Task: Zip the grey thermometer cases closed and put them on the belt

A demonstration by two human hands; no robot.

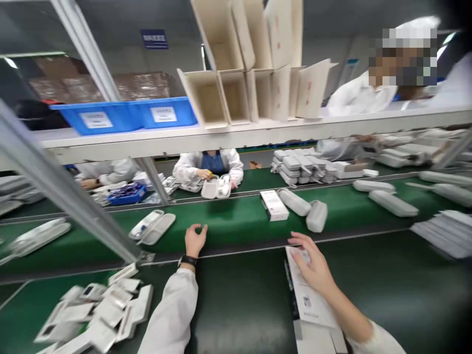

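Note:
My left hand (195,240), with a black watch (188,260) at its wrist, reaches over the near edge of the green conveyor belt (228,221). Its fingers are apart and hold nothing. An opened light-grey zip case (153,227) lies on the belt to its left. My right hand (311,263) is stretched out over a white printed box (308,300) on the near work surface; whether the palm touches it I cannot tell. Beyond that hand, two closed grey cases (317,216) and a small white box (275,205) sit on the belt.
A heap of white boxes (106,309) lies at lower left, beside a metal post (73,182). Overhead, a shelf (258,130) carries blue bins (125,117) and open cartons (236,98). Across the belt, a co-worker (212,164) handles an open case. Stacked cases (295,164) stand at far right.

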